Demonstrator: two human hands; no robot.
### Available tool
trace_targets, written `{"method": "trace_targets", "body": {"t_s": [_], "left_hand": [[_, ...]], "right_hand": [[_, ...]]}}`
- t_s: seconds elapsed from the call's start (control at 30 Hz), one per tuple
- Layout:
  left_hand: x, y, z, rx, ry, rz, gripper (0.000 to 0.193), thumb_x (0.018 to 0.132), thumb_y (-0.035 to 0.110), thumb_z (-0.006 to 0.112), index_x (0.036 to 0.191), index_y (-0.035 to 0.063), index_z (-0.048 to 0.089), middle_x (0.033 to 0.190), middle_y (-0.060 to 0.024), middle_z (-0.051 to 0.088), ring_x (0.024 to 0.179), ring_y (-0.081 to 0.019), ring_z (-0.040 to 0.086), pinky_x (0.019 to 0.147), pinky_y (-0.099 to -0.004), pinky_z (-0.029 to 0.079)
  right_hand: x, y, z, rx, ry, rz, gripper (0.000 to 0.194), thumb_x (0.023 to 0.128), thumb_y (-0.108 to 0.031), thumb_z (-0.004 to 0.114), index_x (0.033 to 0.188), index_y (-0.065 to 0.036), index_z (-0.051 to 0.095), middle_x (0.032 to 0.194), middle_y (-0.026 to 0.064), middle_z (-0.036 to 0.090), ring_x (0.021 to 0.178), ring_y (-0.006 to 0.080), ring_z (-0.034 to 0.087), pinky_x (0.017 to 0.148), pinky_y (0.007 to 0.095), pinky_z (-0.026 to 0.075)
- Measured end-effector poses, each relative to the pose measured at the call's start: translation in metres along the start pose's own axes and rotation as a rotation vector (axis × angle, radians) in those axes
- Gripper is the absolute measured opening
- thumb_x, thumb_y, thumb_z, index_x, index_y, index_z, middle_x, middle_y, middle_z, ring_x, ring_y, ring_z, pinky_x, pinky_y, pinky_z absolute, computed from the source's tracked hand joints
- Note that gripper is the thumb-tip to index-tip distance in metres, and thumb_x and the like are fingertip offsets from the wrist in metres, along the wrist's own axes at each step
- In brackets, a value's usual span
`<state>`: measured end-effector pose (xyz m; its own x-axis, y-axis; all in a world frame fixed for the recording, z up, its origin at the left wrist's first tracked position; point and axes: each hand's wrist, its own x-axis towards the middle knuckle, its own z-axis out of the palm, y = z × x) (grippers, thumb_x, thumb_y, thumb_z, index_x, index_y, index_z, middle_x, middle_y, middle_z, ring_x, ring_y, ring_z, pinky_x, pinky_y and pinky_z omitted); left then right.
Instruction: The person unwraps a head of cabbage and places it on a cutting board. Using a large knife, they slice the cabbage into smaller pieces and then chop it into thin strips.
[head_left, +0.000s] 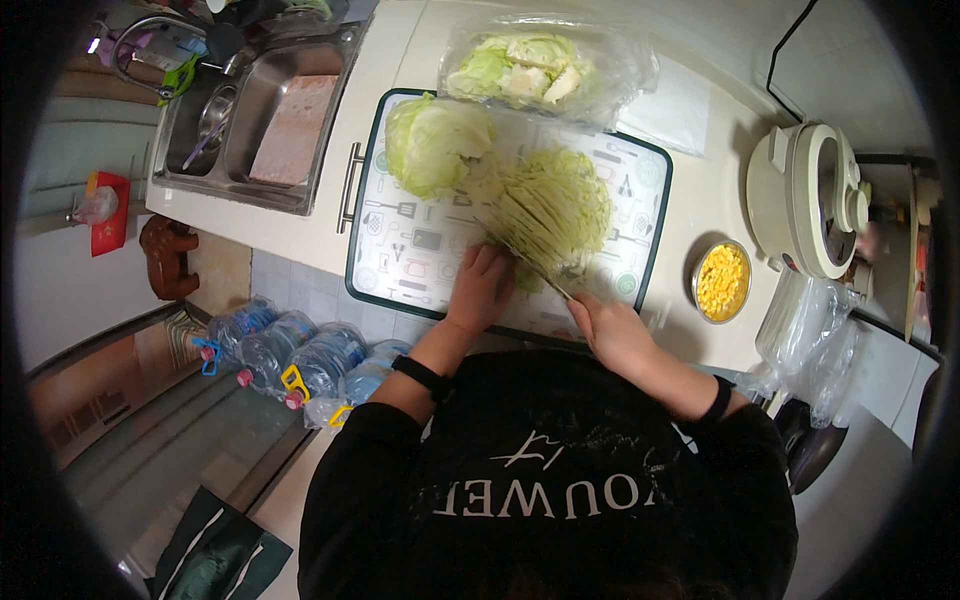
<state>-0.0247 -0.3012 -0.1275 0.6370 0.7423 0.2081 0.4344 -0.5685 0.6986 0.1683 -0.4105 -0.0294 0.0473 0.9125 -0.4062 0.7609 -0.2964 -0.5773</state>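
Note:
My right hand (609, 328) grips the handle of a kitchen knife (534, 264), whose blade slants up and left along the near edge of a heap of shredded cabbage (559, 206). My left hand (480, 286) rests on the patterned cutting board (397, 281) just left of the blade, fingers bent over green cabbage; whether they pinch a piece is hidden. A large cut piece of cabbage (431, 146) lies at the board's upper left. Beyond the board, more cabbage chunks (525, 67) sit in a clear plastic bag (615, 71).
Right of the board stand a metal bowl of yellow corn kernels (721, 283) and a cream-coloured electric cooker (802, 199). A double steel sink (296, 135) is at the upper left. Large water bottles (326, 360) stand below the counter; clear plastic bags (806, 337) hang at right.

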Motion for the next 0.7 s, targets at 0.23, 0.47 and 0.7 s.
{"method": "trace_targets", "body": {"t_s": [0.23, 0.47, 0.7], "left_hand": [[-0.001, 0.000, -0.005, 0.048, 0.013, 0.064, 0.019, 0.074, 0.002, 0.064, 0.091, 0.0046, 0.059, 0.099, -0.0130, 0.056, 0.095, -0.0371, 0.051, 0.081, -0.0451, 0.045], [-0.004, 0.005, -0.009, -0.011, 0.063, -0.040, 0.014, 0.077, 0.004, 0.062, 0.091, 0.0041, 0.059, 0.101, -0.0157, 0.053, 0.091, -0.0381, 0.050, 0.079, -0.0457, 0.045], [-0.005, -0.004, -0.005, 0.014, -0.019, -0.007, 0.016, 0.076, 0.001, 0.064, 0.091, 0.0036, 0.060, 0.099, -0.0151, 0.056, 0.095, -0.0379, 0.052, 0.080, -0.0451, 0.045]], "right_hand": [[0.015, 0.021, 0.011, 0.112, 0.046, -0.034, 0.029, 0.098, -0.029, 0.047, 0.101, -0.004, 0.060, 0.065, 0.0255, 0.060, 0.061, 0.0453, 0.059, 0.059, 0.0528, 0.048], [-0.015, -0.010, -0.027, 0.110, -0.025, 0.016, 0.031, 0.099, -0.029, 0.046, 0.099, -0.001, 0.060, 0.066, 0.0261, 0.060, 0.065, 0.0455, 0.059, 0.062, 0.0535, 0.047], [0.007, 0.002, 0.012, 0.049, 0.006, -0.031, 0.031, 0.099, -0.029, 0.046, 0.094, -0.001, 0.059, 0.065, 0.0258, 0.060, 0.062, 0.0461, 0.059, 0.059, 0.0536, 0.046]]}}
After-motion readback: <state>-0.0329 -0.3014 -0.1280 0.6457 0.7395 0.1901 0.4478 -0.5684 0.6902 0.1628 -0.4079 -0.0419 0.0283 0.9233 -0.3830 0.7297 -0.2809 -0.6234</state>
